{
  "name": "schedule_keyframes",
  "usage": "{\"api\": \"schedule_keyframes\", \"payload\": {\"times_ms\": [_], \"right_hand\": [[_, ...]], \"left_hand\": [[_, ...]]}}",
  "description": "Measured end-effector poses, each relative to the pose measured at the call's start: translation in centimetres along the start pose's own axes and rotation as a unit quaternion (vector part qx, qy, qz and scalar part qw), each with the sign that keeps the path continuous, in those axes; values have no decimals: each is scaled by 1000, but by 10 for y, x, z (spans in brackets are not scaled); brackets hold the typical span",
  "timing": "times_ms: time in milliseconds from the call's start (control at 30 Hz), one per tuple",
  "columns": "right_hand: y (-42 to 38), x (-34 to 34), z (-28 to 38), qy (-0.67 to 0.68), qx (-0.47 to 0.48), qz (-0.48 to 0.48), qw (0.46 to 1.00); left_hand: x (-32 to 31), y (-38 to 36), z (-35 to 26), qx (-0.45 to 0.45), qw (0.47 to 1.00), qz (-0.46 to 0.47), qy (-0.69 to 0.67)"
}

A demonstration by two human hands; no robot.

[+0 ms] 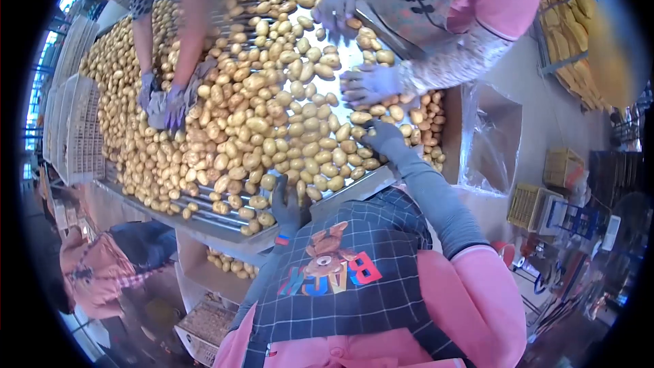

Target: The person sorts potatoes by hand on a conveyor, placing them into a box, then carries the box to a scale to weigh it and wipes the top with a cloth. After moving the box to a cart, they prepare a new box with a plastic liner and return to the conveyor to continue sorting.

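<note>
A metal roller table [354,189] is covered with yellow potatoes [266,116]. My left hand [289,206], in a grey glove, is at the near edge of the table with its fingers spread over the potatoes there. My right hand [383,138], also in a grey glove with a pink sleeve behind it, reaches further in and rests with curved fingers on potatoes at the right side of the pile. Neither hand clearly holds one. My checked apron [354,266] fills the lower middle.
Across the table, a person's purple-gloved hands [165,104] and another person's pale-gloved hands [371,85] work in the potatoes. A cardboard box of potatoes [434,129] and a plastic-lined box [492,138] stand right. Yellow crates [535,206], white crates [73,129], a person in pink [95,272].
</note>
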State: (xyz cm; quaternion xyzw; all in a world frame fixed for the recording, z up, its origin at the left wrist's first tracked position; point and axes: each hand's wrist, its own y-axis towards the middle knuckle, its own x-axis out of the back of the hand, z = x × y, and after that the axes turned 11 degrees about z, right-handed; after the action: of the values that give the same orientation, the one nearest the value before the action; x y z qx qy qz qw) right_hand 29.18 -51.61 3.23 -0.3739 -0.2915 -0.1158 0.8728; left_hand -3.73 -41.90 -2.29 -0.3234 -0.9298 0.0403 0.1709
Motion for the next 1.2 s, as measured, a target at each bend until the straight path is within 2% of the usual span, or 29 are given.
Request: {"api": "schedule_keyframes", "payload": {"times_ms": [33, 67, 100, 133, 167, 200, 267, 300, 333, 367, 400, 433, 467, 533, 600, 667, 700, 733, 767, 800, 833, 867, 900, 933, 967, 1000, 1067, 1133, 1200], "right_hand": [[-9, -3, 14, 50, -5, -17, 999], [-21, -10, 26, 95, -8, -33, 995], [-40, -32, 44, 192, 93, 17, 977], [-51, -46, 59, 89, 172, 103, 976], [-56, -65, 62, 15, 268, 151, 952], [-53, -83, 62, -58, 361, 193, 911], [-31, -86, 22, -284, 436, 123, 845], [-25, -74, 14, -290, 423, 89, 854], [-24, -61, 10, -296, 395, 27, 869], [-20, -46, 12, -272, 323, 57, 904], [-5, -44, 8, -268, 247, 45, 930], [1, -43, 26, -234, 155, 28, 959], [7, -46, 48, -199, 62, 11, 978], [31, -76, 77, -162, 223, -90, 957], [16, -114, 137, -120, 367, -27, 922], [-9, -141, 165, -334, 473, 135, 804], [-9, -144, 158, -335, 480, 138, 799], [-3, -139, 140, -321, 544, 148, 761], [2, -128, 124, -305, 604, 161, 718], [11, -109, 119, -334, 568, 175, 731], [26, -96, 117, -308, 426, 242, 815], [39, -81, 132, -417, 292, 248, 825], [28, -53, 162, -418, 227, 179, 861], [48, -54, 164, -380, 198, 120, 896], [53, -53, 189, -327, 225, 92, 913], [51, -62, 216, -272, 250, 66, 927], [57, -110, 240, -135, 410, 19, 902], [52, -167, 239, -308, 450, 121, 829], [1, -176, 240, -414, 391, 128, 812]], "left_hand": [[0, -6, -29, 117, 959, 2, -258], [4, -5, -43, 114, 957, -9, -267], [9, -9, -53, 122, 919, 83, -366], [18, -14, -66, 126, 864, 175, -455], [27, -12, -97, 204, 701, 238, -640], [25, -14, -101, 169, 722, 245, -624], [53, -16, -61, 244, 715, 253, -604], [64, -35, -83, 170, 902, 170, -358], [73, -51, -57, -1, 995, 58, -83], [102, -59, -86, 107, 990, -8, -94], [130, -73, -24, 34, 993, -114, -5], [170, -89, 44, 115, 954, -223, -162], [214, -116, 94, 92, 938, -231, -243], [249, -147, 102, 45, 951, -304, 9], [268, -177, 96, 179, 919, -255, 243], [277, -211, 158, 271, 913, -244, 181], [284, -230, 221, 221, 927, -298, 61], [261, -216, 177, 208, 924, -319, 22], [253, -215, 170, 165, 918, -346, -103], [242, -214, 167, 117, 892, -371, -229], [233, -211, 155, 118, 887, -380, -235], [227, -205, 138, 143, 811, -436, -363], [222, -196, 120, 162, 717, -478, -481], [218, -185, 105, 157, 716, -479, -482], [211, -174, 90, 131, 844, -485, -188], [204, -163, 74, 95, 883, -441, 127], [199, -109, 33, 36, 879, -466, -90], [205, -56, 30, -13, 931, -357, -72], [200, 2, -12, 161, 951, -262, 26]]}}
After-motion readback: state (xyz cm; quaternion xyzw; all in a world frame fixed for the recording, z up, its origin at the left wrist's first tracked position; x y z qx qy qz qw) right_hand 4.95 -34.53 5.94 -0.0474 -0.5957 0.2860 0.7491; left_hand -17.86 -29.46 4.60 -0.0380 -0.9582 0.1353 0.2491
